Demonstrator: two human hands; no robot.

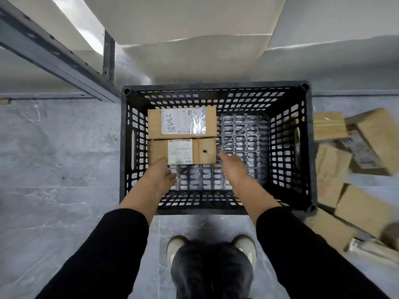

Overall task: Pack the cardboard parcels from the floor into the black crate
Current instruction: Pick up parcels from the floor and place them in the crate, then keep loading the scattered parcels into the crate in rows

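A: Cardboard parcels (157,147), where do they lie?
B: Two sit inside the black crate (216,86), in its far left part, flat and touching along one edge. The far parcel (155,124) bears a label with handwritten digits; the near parcel (205,152) has a small hole.
A: And the hands?
B: Both released, fingers stretched. The left hand (158,175) touches the near parcel's near left corner; the right hand (234,167) reaches its near right corner with the fingertips.
A: Anything outside?
B: Loose parcels (367,203) lie heaped on the floor (54,169), just right of the crate.
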